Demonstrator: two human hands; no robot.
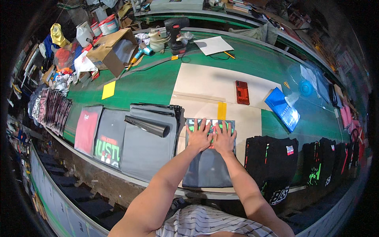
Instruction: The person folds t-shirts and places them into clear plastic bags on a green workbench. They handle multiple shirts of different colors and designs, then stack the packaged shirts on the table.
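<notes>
My left hand [199, 137] and my right hand [224, 138] lie side by side, palms down and fingers spread. Both press on the printed upper part of a dark folded garment in what looks like a clear plastic bag [207, 171]. Green and white print shows between the fingers; the rest is covered. Under it is a pale board [204, 80] with a strip of yellow tape [222, 110] just beyond my fingertips. To the left is a stack of flat plastic bags [148, 151], with a curled dark plastic sheet [148, 126] on top. Folded black garments [278, 157] are piled to the right.
Left along the green table [142, 86] lie a pink bagged garment [86, 129] and a grey one [109, 142]. A red phone [242, 92] and a blue packet [282, 109] lie beyond my hands. A cordless drill [176, 34] and a cardboard box [109, 53] stand at the back.
</notes>
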